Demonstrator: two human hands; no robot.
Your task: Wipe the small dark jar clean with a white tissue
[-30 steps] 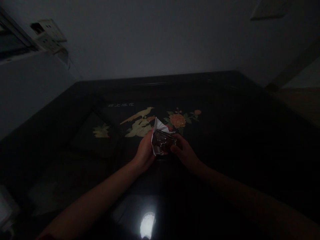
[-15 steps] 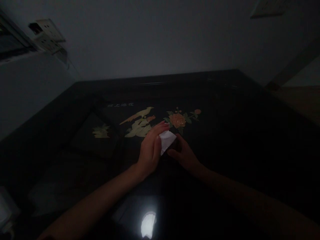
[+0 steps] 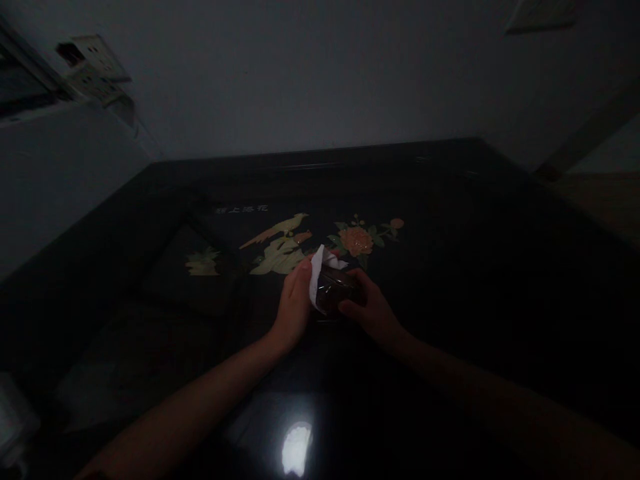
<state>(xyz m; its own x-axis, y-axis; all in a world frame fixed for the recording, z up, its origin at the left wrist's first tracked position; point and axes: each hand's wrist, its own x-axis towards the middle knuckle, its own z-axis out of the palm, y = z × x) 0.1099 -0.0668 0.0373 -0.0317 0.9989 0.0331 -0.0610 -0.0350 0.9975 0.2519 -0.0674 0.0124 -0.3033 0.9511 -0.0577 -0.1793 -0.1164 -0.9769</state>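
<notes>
Between my hands is a dark, shiny, rounded object; the dim light hides its exact kind. My right hand grips it from the right, with thumb and fingers curled round its side. A white tissue lies against its left side and over its far edge. My left hand holds this tissue from the left, the thumb up along it and the other fingers mostly hidden behind. Both hands are low over the glossy black tabletop.
A bird picture and a peony picture decorate the tabletop. Wall sockets are at the upper left, and a pale wall rises behind the table. A white object stands at the lower left edge.
My left hand has drawn back to the left with the tissue, uncovering the dark object's top. The tissue is now bunched along its left side. My right hand keeps its hold.
</notes>
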